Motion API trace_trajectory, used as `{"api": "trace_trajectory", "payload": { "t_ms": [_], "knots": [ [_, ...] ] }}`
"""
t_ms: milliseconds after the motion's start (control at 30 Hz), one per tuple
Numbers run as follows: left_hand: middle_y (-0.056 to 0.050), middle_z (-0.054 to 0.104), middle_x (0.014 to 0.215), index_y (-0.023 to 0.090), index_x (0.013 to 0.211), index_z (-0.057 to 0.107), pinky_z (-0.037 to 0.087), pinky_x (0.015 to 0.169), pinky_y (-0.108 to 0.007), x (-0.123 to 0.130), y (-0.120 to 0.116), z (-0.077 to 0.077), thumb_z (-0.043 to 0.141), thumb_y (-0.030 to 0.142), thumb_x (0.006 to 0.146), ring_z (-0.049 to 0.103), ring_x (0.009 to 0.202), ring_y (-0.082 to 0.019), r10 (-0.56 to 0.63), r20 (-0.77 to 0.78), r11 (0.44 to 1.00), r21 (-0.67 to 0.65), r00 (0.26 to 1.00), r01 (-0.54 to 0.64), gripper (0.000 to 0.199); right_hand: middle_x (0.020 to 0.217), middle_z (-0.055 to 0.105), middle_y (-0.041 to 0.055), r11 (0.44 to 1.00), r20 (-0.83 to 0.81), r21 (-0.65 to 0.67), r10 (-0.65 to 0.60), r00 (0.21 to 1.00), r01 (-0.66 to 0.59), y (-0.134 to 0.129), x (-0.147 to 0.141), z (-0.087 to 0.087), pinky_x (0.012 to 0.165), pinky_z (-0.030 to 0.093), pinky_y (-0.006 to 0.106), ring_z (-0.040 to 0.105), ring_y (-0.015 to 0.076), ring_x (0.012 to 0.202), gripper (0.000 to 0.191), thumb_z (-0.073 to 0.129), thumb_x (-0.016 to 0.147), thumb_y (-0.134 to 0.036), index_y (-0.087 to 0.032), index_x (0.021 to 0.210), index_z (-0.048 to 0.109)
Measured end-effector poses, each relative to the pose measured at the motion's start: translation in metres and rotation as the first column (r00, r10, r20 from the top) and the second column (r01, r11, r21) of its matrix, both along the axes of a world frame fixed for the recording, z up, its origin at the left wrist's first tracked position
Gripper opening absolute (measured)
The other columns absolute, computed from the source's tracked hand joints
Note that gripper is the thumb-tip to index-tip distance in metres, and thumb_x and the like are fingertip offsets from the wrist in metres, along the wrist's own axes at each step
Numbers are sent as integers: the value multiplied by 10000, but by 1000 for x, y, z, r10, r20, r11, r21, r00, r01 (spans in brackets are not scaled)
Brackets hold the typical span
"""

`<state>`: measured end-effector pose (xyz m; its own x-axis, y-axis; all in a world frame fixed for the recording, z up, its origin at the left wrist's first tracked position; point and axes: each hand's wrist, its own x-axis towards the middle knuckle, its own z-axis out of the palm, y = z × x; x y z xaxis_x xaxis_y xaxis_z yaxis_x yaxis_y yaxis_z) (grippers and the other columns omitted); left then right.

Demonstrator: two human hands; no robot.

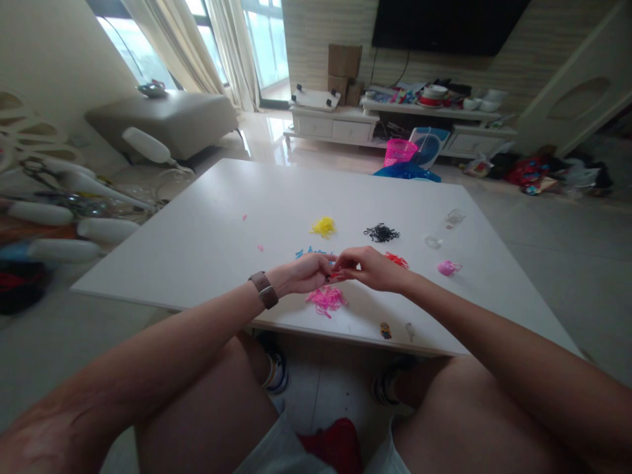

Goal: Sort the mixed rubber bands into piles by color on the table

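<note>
My left hand (311, 271), with a brown-strapped watch on the wrist, is closed in a pinch above the table. My right hand (369, 268) meets it fingertip to fingertip, also pinching. Between them show tiny black and red rubber bands (327, 279); how they are joined is too small to tell. Just below lies a heap of pink rubber bands (326, 301). Blue bands (309, 252) and red bands (396, 260) are partly hidden behind my hands. Farther back are a yellow heap (324, 227) and a black heap (382, 232).
On the white table (197, 237), a pink pouch-like item (449, 268), a clear container (455, 218) and a clear round lid (434, 242) stand at right. A minion figure (385, 330) and a small clear piece (409, 331) lie by the near edge.
</note>
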<state>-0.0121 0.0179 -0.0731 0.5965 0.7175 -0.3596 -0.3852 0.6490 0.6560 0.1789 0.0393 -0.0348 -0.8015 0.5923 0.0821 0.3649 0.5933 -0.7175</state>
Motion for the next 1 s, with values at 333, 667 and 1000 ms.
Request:
{"api": "trace_trajectory", "payload": {
  "t_ms": [333,667,1000],
  "knots": [
    [-95,693,997,104,1206,569,538,724,-211,0,-8,7,431,-163,578,695,860,-152,-4,-83,998,68,997,9,696,851,610,41,987,68,41,153,986,-156,-6,-7,-2,649,391,229,524,111,706,83,581,882,-125,-136,868,662],
    [-211,646,1234,83,1140,586,492,1036,-397,-8,1,14,461,-167,676,690,1089,-244,47,-102,999,29,994,-45,541,702,603,12,976,268,195,-151,952,100,41,42,0,604,355,264,482,120,616,98,596,784,-91,-176,739,581],
    [-212,664,1165,77,1037,618,492,1042,-391,-8,5,4,475,-179,697,671,1126,-251,172,-118,985,-5,978,-174,449,593,623,45,942,392,242,-315,864,233,78,111,-17,547,308,296,465,115,529,229,672,663,14,-179,581,581]
  ]
}}
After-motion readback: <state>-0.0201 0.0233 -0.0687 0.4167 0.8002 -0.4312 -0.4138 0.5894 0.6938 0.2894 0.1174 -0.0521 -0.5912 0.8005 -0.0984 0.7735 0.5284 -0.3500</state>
